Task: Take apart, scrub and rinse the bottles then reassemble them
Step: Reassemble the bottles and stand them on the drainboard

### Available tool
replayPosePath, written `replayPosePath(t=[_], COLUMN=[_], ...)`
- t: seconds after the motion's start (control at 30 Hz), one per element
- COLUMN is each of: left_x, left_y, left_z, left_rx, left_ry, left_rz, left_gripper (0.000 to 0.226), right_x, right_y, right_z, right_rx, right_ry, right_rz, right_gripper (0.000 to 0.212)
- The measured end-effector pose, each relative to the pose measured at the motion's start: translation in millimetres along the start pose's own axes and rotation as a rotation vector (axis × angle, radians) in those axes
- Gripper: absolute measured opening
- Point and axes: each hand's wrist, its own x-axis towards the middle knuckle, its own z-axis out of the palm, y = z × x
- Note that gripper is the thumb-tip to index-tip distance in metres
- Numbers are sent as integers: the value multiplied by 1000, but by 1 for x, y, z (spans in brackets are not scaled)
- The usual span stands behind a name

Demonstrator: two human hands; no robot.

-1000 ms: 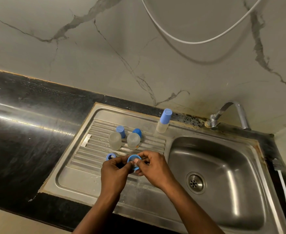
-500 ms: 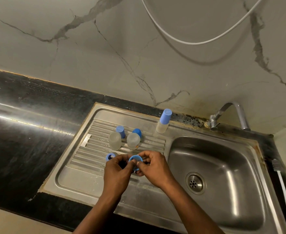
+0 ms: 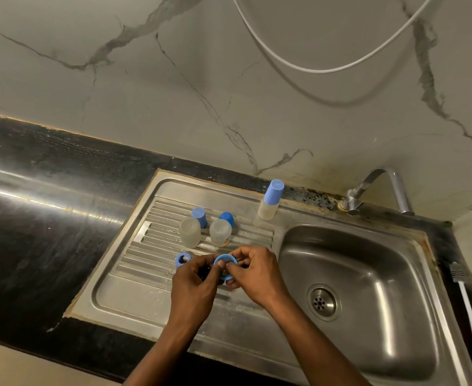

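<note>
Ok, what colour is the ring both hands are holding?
Light blue; the ring shows best in the head view.

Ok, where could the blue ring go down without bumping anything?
Free for the blue ring: the flat front strip of the drainboard, left of the left hand; the ribs between the upturned bottles and the basin. Crowded: around those bottles, the blue caps and the second ring.

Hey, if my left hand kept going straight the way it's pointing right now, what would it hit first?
Past the blue ring it pinches with the right hand, the left hand would probably meet the upturned clear bottle nearer the basin; depth is unclear.
</note>
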Motion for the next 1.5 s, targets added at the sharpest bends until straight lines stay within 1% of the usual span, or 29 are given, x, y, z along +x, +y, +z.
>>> replayPosePath(t=[0.13,0.3,0.37,0.43,0.57,0.67,0.77,0.87,0.97,1.17,1.37,1.5], left_x=[4,8,8,8,5,3,2,4,7,7,4,7], left_y=[-4,-9,-11,-13,-10,-7,-5,-5,-8,-6,-4,-6], left_z=[-2,-2,-1,1,7,8,7,5,1,3,6,3], left_rx=[-32,-3,21,50,127,137,130,105,97,48,25,21], left_ry=[10,29,47,58,87,85,91,108,102,102,146,147], left_rz=[-34,-49,-43,-30,20,34,42,33,16,22,32,25], left_gripper=[19,21,21,21,21,27,27,18,16,17,15,15], right_x=[0,0,-1,-1,-1,0,0,-1,-2,0,-5,-4], right_y=[0,1,1,1,3,5,4,2,1,2,3,1], right_z=[-4,-8,-8,-6,1,3,2,-1,-4,-4,2,2], right_rx=[83,172,170,126,30,-4,1,60,97,70,-53,4], right_ry=[-53,-127,-144,-132,-52,-31,-42,-73,-120,-63,-27,-51], right_rz=[9,25,34,36,43,34,25,18,3,12,-64,-44], right_gripper=[24,23,23,22,19,14,13,20,23,21,19,19])
